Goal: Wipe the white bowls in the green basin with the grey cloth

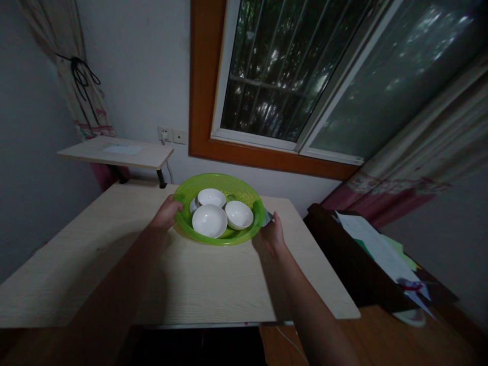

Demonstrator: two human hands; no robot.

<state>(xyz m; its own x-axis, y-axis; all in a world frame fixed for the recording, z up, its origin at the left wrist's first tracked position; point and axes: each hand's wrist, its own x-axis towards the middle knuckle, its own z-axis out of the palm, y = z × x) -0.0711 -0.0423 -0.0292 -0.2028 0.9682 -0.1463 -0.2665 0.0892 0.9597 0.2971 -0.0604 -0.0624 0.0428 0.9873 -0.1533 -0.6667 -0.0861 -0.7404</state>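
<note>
A pale wooden table point(213, 284) fills the lower middle of the view, and behind it a barred window point(282, 76) with a brown wooden frame point(208, 76) takes up much of the wall. A pale and pink curtain point(430, 142) hangs at the right, and another curtain point(63, 40), tied back with a dark cord, hangs at the left. Near the table's right edge stands a dark piece of furniture point(339, 249) with papers point(377, 244) on top. A small raised shelf point(84, 149) sits at the table's far left corner. The green basin point(182, 199) is at the far middle part of the table, its open side up; whether its base touches the tabletop cannot be told. The left hand point(166, 211) is closed around the basin's left rim, thumb on the near side. The right hand point(273, 236) has hold of the opposite side, thumb raised and fingers partly hidden below the rim, so how tightly they close cannot be told. Inside the basin, three white bowls lie grouped together: a front bowl point(209, 221), a right bowl point(239, 215) and a rear bowl point(212, 197). Smallest are a greyish piece point(268, 217) by the right thumb, too unclear to identify, and a wall socket point(165, 133) with a plug in it.
</note>
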